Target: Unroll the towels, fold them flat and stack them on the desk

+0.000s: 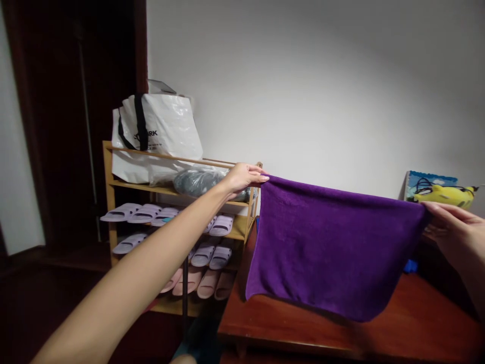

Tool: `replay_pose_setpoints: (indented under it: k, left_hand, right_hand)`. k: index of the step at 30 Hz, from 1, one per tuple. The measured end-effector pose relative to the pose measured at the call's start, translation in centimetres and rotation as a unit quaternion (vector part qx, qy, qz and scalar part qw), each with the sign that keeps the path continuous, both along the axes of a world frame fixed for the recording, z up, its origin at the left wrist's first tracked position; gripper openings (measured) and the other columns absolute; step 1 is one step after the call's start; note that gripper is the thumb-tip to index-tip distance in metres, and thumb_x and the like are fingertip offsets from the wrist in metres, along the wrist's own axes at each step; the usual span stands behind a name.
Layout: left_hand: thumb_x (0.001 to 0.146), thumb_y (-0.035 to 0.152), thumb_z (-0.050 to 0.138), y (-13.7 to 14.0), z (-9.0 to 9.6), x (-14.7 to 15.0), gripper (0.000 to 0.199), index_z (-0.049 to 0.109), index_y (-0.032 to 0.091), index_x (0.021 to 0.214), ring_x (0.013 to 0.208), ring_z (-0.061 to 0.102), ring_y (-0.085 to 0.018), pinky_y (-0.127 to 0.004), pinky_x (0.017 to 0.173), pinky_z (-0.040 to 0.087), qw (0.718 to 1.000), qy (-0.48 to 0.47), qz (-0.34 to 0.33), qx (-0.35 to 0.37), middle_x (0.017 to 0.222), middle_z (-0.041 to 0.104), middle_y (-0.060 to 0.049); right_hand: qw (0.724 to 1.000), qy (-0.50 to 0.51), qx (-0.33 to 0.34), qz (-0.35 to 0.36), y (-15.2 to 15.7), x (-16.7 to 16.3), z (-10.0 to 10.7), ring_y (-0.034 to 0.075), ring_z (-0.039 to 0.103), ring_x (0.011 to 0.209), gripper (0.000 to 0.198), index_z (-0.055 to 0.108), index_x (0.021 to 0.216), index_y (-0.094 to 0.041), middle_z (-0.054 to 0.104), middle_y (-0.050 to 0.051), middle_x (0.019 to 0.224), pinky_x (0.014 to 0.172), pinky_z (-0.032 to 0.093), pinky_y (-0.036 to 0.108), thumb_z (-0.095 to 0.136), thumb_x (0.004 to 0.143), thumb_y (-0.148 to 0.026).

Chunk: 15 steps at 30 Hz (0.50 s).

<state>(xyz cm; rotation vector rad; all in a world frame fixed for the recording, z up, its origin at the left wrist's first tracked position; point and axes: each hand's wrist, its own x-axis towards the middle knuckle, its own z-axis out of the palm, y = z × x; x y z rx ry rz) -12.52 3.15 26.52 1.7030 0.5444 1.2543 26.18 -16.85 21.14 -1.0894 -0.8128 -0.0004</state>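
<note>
A purple towel (333, 247) hangs stretched out in the air between my two hands, its top edge sloping down a little to the right. My left hand (244, 179) pinches the upper left corner between thumb and fingers. At the upper right corner, my right hand (456, 225) is closed on the cloth, partly cut off by the frame's edge. The lower edge of the towel hangs loose in front of a reddish-brown wooden table (428, 318) and hides part of its top.
Left of the table stands a wooden shoe rack (108, 192) with several lilac and pink slippers (222, 226). On top are a white bag (170, 126) and a plastic-wrapped grey bundle (197, 183). A yellow plush-like object (450, 196) and a blue picture board (430, 179) are at the right.
</note>
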Motion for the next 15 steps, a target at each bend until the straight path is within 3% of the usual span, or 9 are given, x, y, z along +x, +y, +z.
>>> replay_pose_setpoints:
  k: [7,12,15]
  left_hand:
    - [0.068,0.006,0.071,1.4,-0.3,-0.7,0.009,0.072,0.01,0.075,0.063,0.063,-0.011,-0.021,0.063,0.049,1.0,0.021,-0.012,0.018,0.073,0.07,-0.007]
    - [0.066,0.012,0.074,1.8,-0.3,-1.4,0.009,0.073,0.011,0.075,0.061,0.063,-0.014,-0.024,0.063,0.049,0.997,0.06,0.013,0.048,0.07,0.07,-0.007]
    - [0.066,0.017,0.075,1.2,0.1,-1.9,0.006,0.073,0.013,0.071,0.058,0.061,-0.015,-0.024,0.058,0.046,0.984,0.119,0.057,0.119,0.063,0.068,-0.005]
  right_hand:
    - [0.994,-0.01,-0.08,0.067,0.0,-0.2,-0.1,0.016,0.065,0.078,0.055,0.066,0.11,-0.013,0.068,0.011,0.09,0.072,0.05,0.021,0.077,0.063,-0.039]
    - [0.994,-0.037,-0.104,0.02,-0.1,-0.3,-0.3,0.016,0.065,0.078,0.053,0.068,0.105,-0.009,0.068,0.012,0.092,0.07,0.049,0.019,0.077,0.061,-0.038]
    - [0.99,-0.062,-0.127,-0.022,-0.2,0.1,-0.1,0.017,0.065,0.083,0.052,0.071,0.099,-0.014,0.07,0.008,0.091,0.072,0.05,0.018,0.08,0.055,-0.04]
